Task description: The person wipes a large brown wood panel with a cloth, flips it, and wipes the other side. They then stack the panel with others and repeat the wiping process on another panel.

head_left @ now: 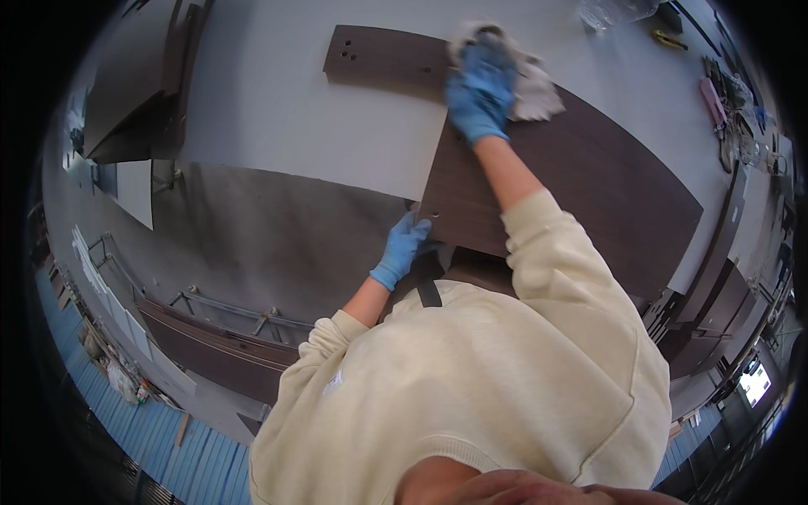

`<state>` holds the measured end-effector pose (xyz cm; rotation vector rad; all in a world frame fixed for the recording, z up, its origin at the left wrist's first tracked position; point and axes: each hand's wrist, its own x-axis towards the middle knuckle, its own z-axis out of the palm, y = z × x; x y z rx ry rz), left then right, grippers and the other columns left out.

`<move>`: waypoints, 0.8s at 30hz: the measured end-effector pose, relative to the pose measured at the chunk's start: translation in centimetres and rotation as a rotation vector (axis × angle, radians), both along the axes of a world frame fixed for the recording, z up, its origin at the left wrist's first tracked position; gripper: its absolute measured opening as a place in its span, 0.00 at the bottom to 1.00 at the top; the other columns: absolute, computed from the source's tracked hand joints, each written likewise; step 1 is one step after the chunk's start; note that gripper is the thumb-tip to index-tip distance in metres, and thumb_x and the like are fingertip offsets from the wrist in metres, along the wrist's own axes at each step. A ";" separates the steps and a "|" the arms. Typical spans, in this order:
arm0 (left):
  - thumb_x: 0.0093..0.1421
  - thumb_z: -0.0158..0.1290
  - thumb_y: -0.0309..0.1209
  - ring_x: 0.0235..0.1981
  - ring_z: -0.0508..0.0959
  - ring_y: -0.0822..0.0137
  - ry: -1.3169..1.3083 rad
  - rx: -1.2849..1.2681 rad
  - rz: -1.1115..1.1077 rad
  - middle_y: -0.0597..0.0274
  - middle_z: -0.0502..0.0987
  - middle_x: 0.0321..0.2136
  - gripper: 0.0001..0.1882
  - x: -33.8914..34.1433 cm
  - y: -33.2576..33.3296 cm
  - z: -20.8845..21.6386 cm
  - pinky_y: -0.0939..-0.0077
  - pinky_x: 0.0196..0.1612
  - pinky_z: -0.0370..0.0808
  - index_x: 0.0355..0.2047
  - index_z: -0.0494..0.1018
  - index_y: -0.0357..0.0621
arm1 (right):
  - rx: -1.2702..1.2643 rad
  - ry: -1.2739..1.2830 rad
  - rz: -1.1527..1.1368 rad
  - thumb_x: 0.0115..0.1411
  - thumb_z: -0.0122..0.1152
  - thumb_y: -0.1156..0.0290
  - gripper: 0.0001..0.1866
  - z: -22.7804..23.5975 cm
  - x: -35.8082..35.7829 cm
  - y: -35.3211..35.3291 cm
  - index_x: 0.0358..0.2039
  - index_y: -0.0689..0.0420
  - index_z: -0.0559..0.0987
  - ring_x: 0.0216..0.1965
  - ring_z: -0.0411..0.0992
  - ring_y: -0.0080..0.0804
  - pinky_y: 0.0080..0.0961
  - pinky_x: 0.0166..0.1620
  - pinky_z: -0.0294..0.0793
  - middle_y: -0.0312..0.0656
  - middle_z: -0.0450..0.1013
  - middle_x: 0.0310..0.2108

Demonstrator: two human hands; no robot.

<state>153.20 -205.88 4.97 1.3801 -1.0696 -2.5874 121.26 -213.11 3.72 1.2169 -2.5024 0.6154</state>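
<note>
A dark brown wooden board (589, 177) lies on the pale worktable (261, 101) in front of me. Its narrow far-left section (379, 57) has several small holes, though I cannot tell whether that section is one piece with the wide part. My right hand (482, 93), in a blue glove, is closed on an off-white cloth (539, 93) and presses it against the board's far edge. At the near left corner, beside a small hole, my blue-gloved left hand (402, 246) grips the board's edge, with part of its fingers hidden.
Dark panels (139, 93) stand at the far left. A metal pipe frame (244, 311) and stacked brown boards (215, 345) are at lower left. Clear plastic (614, 12), a yellow utility knife (669, 39) and a pink-handled tool (713, 103) lie at far right. More boards (715, 311) stand right.
</note>
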 end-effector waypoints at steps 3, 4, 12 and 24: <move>0.73 0.53 0.32 0.57 0.78 0.66 0.019 -0.079 -0.047 0.56 0.78 0.54 0.21 0.3 -0.2 -0.3 0.69 0.54 0.80 0.63 0.70 0.38 | 0.143 0.029 0.114 0.66 0.53 0.59 0.36 0.4 6.4 -10.4 0.71 0.62 0.64 0.79 0.45 0.51 0.53 0.78 0.39 0.56 0.51 0.77; 0.71 0.53 0.30 0.55 0.78 0.68 -0.056 -0.092 -0.057 0.58 0.79 0.53 0.20 0.4 -0.2 -0.1 0.70 0.55 0.78 0.61 0.71 0.38 | 0.297 0.169 0.135 0.67 0.52 0.59 0.35 0.5 8.7 -13.1 0.71 0.62 0.65 0.79 0.44 0.51 0.53 0.79 0.37 0.56 0.50 0.77; 0.69 0.51 0.27 0.44 0.80 0.70 -0.041 -0.510 -0.210 0.61 0.81 0.47 0.17 2.7 0.5 -1.8 0.74 0.48 0.78 0.57 0.75 0.37 | 0.054 -0.369 0.367 0.68 0.52 0.54 0.25 2.2 13.2 -21.1 0.60 0.53 0.77 0.71 0.61 0.50 0.54 0.73 0.53 0.51 0.69 0.67; 0.70 0.53 0.29 0.54 0.81 0.62 0.063 -0.059 0.008 0.61 0.80 0.54 0.22 3.2 0.4 -4.3 0.63 0.55 0.81 0.63 0.69 0.42 | -1.049 -1.782 0.353 0.72 0.54 0.60 0.19 15.6 9.9 -14.7 0.54 0.59 0.78 0.46 0.75 0.35 0.37 0.50 0.77 0.45 0.79 0.45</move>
